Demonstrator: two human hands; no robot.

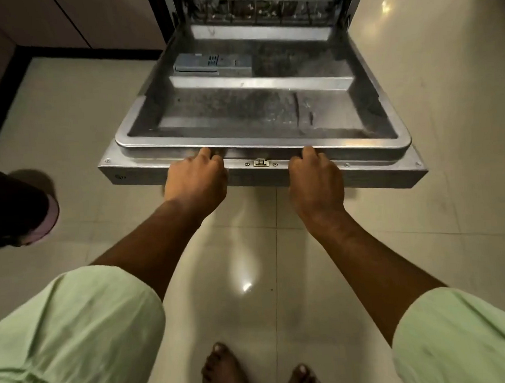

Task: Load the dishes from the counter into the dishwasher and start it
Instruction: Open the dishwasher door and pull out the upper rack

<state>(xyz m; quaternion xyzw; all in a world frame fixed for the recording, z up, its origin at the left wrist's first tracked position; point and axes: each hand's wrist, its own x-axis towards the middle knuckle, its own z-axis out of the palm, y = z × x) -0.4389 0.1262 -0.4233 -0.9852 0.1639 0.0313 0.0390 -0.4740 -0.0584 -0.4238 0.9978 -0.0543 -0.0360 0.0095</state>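
The dishwasher door (259, 115) lies folded down almost flat, its steel inner face up, with a grey detergent compartment (209, 64) near its hinge side. My left hand (196, 179) grips the door's front edge left of the latch (261, 162), fingers curled under the edge. My right hand (315, 176) grips the same edge right of the latch. Above the door, the lower wire rack (265, 6) shows inside the machine with dark items in it that I cannot make out.
Glossy pale floor tiles (66, 128) surround the door. A dark round object with a pink rim (21, 209) stands on the floor at the left. Dark cabinet fronts (61, 19) are at the upper left. My bare feet (225, 371) stand below the door.
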